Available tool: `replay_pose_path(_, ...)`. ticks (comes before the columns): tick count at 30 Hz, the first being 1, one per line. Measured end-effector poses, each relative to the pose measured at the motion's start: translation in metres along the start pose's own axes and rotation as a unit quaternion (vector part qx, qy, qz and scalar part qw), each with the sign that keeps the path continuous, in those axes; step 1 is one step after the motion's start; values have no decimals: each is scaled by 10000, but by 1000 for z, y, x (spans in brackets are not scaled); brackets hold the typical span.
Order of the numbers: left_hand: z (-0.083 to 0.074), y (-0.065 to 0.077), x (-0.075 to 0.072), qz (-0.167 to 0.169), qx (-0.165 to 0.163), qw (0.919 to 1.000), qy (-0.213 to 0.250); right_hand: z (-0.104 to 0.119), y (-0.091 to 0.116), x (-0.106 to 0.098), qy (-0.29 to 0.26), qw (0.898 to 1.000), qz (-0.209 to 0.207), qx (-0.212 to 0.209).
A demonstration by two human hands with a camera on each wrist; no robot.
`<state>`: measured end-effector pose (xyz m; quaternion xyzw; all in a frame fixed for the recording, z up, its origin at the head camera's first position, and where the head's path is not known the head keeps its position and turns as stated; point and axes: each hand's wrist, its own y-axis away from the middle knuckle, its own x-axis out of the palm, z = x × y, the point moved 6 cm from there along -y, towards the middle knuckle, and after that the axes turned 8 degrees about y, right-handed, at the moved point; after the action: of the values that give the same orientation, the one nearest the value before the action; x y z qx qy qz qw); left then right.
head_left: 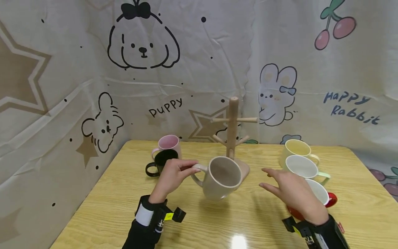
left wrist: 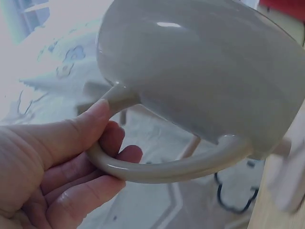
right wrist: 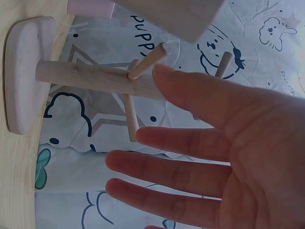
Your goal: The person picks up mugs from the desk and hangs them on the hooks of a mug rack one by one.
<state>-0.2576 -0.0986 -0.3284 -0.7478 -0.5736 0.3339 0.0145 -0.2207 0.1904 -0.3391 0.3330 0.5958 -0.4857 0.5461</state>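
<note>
My left hand (head_left: 175, 176) grips a light grey mug (head_left: 222, 178) by its handle, thumb on top and fingers curled underneath, as the left wrist view shows up close. The mug is held above the table, its mouth tilted toward the head camera, in front of a wooden mug tree (head_left: 232, 128) with bare pegs. To the right, my right hand (head_left: 293, 192) hovers with fingers extended and nothing in it. In the right wrist view its straight fingers (right wrist: 167, 167) overlap the mug tree's post (right wrist: 86, 76).
At the left stand a pink mug (head_left: 170, 142) and a black mug (head_left: 166, 157). A row at the right has a yellow mug (head_left: 296, 148), a white mug with a green handle (head_left: 301, 166) and a red mug with white inside (head_left: 318, 192), partly hidden by my right hand. A printed curtain (head_left: 199, 76) hangs behind.
</note>
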Motion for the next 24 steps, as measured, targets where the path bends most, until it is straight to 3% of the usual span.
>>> replay_pose_path(8, -14, -6, 31, 85, 245, 9994, 249, -4, 0, -2, -80, 10000, -44, -3)
replay_pose_path(15, -20, 0, 35, 217, 218, 9993, 212, -1, -2, 0, -28, 9998, -191, 5)
replay_pose_path(20, -20, 1, 40, 532, -325, 9960, 641, 0, -6, -1, -236, 9990, -289, 257)
replay_pose_path(22, -15, 2, 45, 779, -810, 9873, 1128, 0, -7, -1, -395, 9977, -367, 418)
replay_pose_path(24, -8, 3, 51, 1056, -1336, 9703, 1717, 0, -7, -2, -512, 9961, -437, 563)
